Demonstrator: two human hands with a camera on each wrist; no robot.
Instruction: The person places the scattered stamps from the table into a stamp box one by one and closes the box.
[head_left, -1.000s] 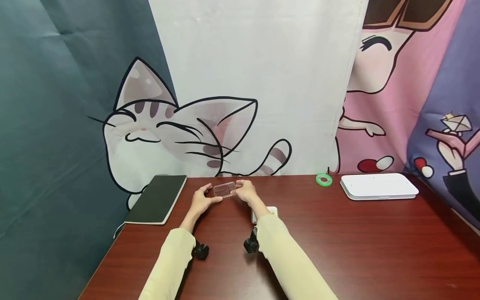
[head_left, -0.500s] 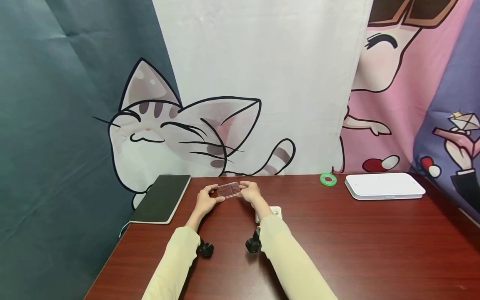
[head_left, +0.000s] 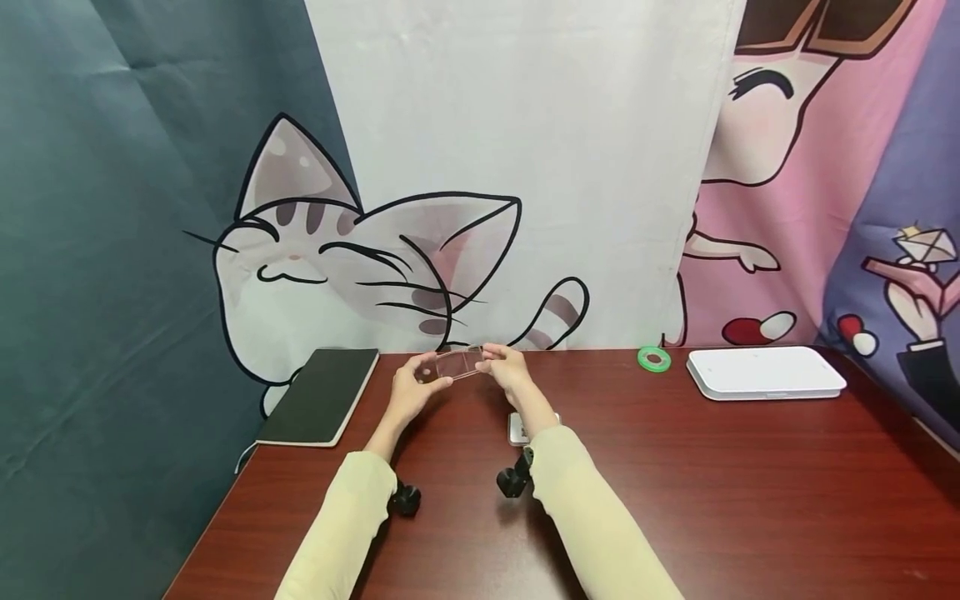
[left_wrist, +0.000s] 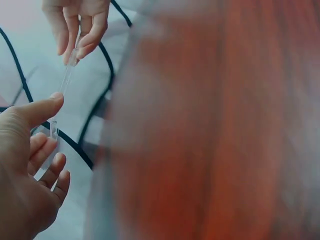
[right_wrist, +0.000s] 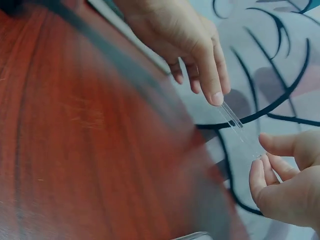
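A thin clear plastic case [head_left: 459, 364] with a divider line is held up over the far part of the table, tilted, between both hands. My left hand [head_left: 408, 393] pinches its left end; in the left wrist view the thumb lies on one side of the case [left_wrist: 66, 80] and fingers on the other. The right hand [head_left: 512, 372] pinches the opposite end, thumb and fingertips meeting at the edge in the right wrist view. Below the right wrist, a small white-framed flat item [head_left: 517, 429] lies on the table, partly hidden by the forearm.
On the brown table [head_left: 675, 492], a dark notebook [head_left: 321, 396] lies at left. A green tape roll [head_left: 654, 359] and a white flat box [head_left: 765, 372] sit at the back right. A printed curtain [head_left: 540, 167] hangs behind the far edge.
Both hands have raised the clear case a little, toward the table's far edge, and its tilt has changed. The right forearm has shifted slightly, covering the small white item differently.
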